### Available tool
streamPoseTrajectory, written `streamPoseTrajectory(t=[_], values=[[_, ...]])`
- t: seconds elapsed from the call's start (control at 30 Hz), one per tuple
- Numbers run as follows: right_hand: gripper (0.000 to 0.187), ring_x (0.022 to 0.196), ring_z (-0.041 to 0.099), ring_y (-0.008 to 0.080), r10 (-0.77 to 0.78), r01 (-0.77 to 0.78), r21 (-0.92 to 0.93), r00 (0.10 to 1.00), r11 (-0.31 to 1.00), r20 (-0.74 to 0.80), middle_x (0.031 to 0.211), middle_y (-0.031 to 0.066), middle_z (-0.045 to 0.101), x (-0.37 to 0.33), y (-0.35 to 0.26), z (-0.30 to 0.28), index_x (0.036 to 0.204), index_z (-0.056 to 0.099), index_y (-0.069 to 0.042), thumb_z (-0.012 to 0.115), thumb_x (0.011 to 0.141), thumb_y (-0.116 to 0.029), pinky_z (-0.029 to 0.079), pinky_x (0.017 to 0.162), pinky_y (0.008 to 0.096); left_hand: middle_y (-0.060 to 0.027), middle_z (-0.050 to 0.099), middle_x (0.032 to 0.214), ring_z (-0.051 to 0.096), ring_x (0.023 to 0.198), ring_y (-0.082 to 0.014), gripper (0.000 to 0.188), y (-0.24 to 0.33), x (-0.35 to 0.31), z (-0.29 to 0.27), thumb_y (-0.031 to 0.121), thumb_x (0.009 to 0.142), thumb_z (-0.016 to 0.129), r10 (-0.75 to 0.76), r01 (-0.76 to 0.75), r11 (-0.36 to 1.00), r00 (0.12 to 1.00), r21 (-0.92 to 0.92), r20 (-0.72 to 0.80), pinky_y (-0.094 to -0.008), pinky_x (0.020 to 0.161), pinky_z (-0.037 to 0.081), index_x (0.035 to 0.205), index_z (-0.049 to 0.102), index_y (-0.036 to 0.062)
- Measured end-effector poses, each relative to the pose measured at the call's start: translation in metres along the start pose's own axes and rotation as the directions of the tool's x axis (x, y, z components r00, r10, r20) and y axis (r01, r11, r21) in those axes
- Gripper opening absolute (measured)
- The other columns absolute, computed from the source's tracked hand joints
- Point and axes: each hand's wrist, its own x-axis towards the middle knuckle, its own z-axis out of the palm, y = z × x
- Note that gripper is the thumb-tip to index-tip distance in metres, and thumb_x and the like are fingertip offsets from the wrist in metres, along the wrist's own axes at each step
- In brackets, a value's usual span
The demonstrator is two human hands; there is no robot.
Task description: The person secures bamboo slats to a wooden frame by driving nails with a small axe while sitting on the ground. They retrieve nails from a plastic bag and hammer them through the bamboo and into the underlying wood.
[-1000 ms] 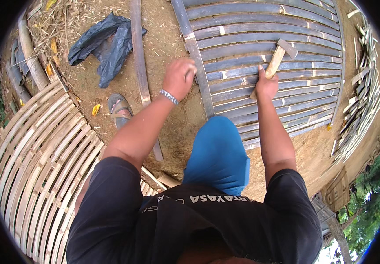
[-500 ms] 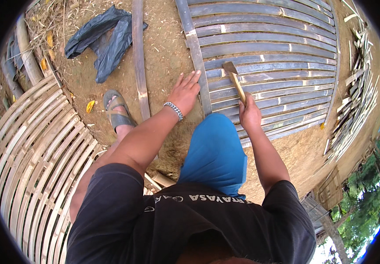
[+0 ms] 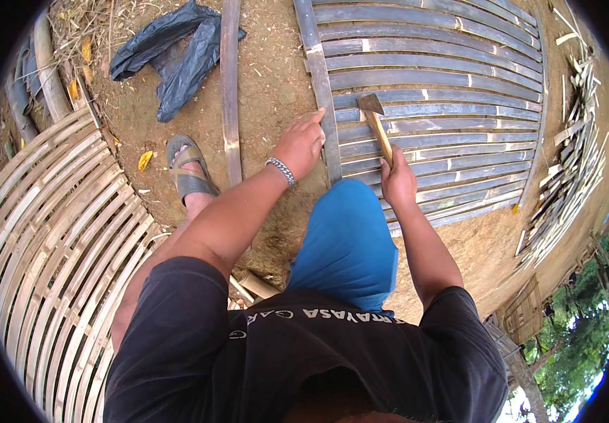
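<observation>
My right hand (image 3: 399, 180) is closed round the wooden handle of a small hatchet (image 3: 378, 130). Its dark, flared metal head lies over the slats of a bamboo panel (image 3: 435, 127). My left hand (image 3: 300, 144), with a chain bracelet at the wrist, is at the panel's left edge strip (image 3: 323, 92). The index finger is stretched out and its tip meets that strip; the other fingers are partly bent, and I see nothing held in them. The panel's long dark slats run side by side from this strip to another at the far right.
A loose bamboo strip (image 3: 230, 92) lies on the soil left of the panel, beside a crumpled black plastic sheet (image 3: 177, 60). A pale slatted panel (image 3: 58, 268) stands at the left. Split bamboo pieces (image 3: 572, 169) are piled at the right. My sandalled foot (image 3: 190, 169) rests near the loose strip.
My left hand has gone from flat, spread fingers to a pointing index finger with the others drawn in. The hatchet has barely moved. The view has shifted slightly.
</observation>
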Motion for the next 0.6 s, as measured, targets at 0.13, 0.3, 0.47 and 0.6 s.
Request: streamPoseTrajectory(t=[0.13,0.3,0.47,0.6], values=[[0.036,0.107,0.065,0.047,0.002,-0.002,0.032,1.0,0.999,0.015,0.118,0.0245,0.069,0.002,-0.002,-0.001,0.135,0.053,-0.018,0.061,0.1,-0.022,0.052,0.089,0.0534,-0.0195,0.05,0.154,0.054,0.135,-0.0391,0.009,0.011,0.007,0.014,0.012,0.093,0.067,-0.343,0.281,0.91,0.924,-0.306,-0.172,-0.0423,0.112,0.044,0.099,0.063,0.0056],[0.041,0.105,0.064,0.0494,-0.012,0.012,0.025,1.0,1.0,0.022,0.114,0.027,0.069,0.004,0.004,0.001,0.139,0.05,-0.015,0.062,0.1,-0.022,0.051,0.087,0.0546,-0.0106,0.073,0.114,0.067,0.099,-0.0304,0.048,0.034,0.022,0.007,0.016,0.094,0.066,-0.495,0.46,0.796,0.869,-0.394,0.014,-0.0406,0.092,0.053,0.138,0.057,-0.0015],[0.037,0.106,0.065,0.0469,0.009,-0.009,0.046,1.0,0.999,0.016,0.116,0.0241,0.07,0.003,-0.001,0.007,0.135,0.052,-0.016,0.062,0.1,-0.022,0.052,0.088,0.0541,-0.0072,0.072,0.097,0.066,0.086,-0.0277,0.064,0.025,0.018,0.024,0.016,0.093,0.067,-0.435,0.351,0.846,0.89,-0.4,-0.139,-0.0396,0.084,0.053,0.15,0.045,-0.0042],[0.038,0.107,0.065,0.0467,0.029,-0.03,0.035,0.999,0.999,0.02,0.117,0.0244,0.07,0.003,-0.002,0.008,0.136,0.052,-0.016,0.063,0.099,-0.021,0.052,0.089,0.0537,-0.0093,0.072,0.098,0.066,0.087,-0.0285,0.061,0.024,0.018,0.024,0.016,0.093,0.067,-0.437,0.356,0.845,0.89,-0.399,-0.132,-0.0397,0.085,0.053,0.148,0.048,-0.0025]])
